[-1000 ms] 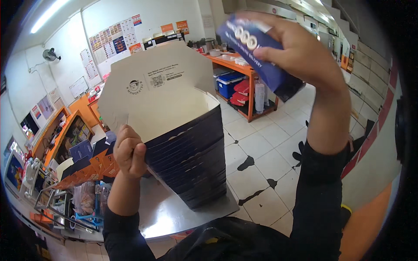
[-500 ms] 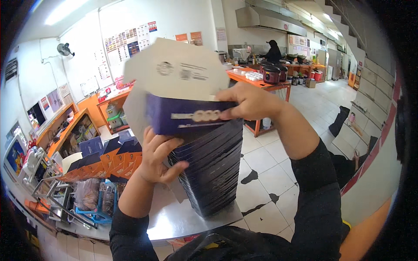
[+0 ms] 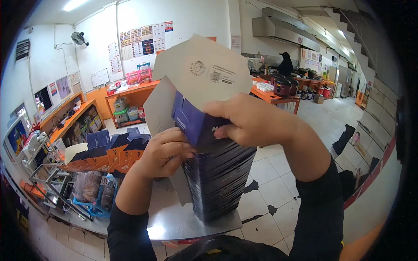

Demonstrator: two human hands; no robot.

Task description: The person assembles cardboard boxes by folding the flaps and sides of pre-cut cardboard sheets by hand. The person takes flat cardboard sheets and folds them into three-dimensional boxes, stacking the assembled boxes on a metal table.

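Observation:
Above a tall stack of dark folded cartons (image 3: 220, 182), I hold a purple food carton (image 3: 191, 124) that is partly folded, a corner toward me. Its pale, many-sided flap (image 3: 191, 65) with small dark print stands up at the back, and another pale flap leans out on the left. My right hand (image 3: 248, 119) grips the upper right edge, thumb on the purple front and fingers over the rim. With curled fingers, my left hand (image 3: 165, 152) pinches the lower left corner. The stack rests on a metal table (image 3: 167, 226).
Orange and purple cartons (image 3: 115, 152) stand nested at the left, above a blue basket (image 3: 98, 204) with bagged goods. Orange tables (image 3: 130, 95) line the far wall. Rice cookers (image 3: 283, 85) stand farther right. A person (image 3: 285, 65) works by the stove; another sits at the right.
The purple carton has turned so that a corner faces me. My left fingers, spread before, are now curled in at its lower corner. The whole view has shifted slightly.

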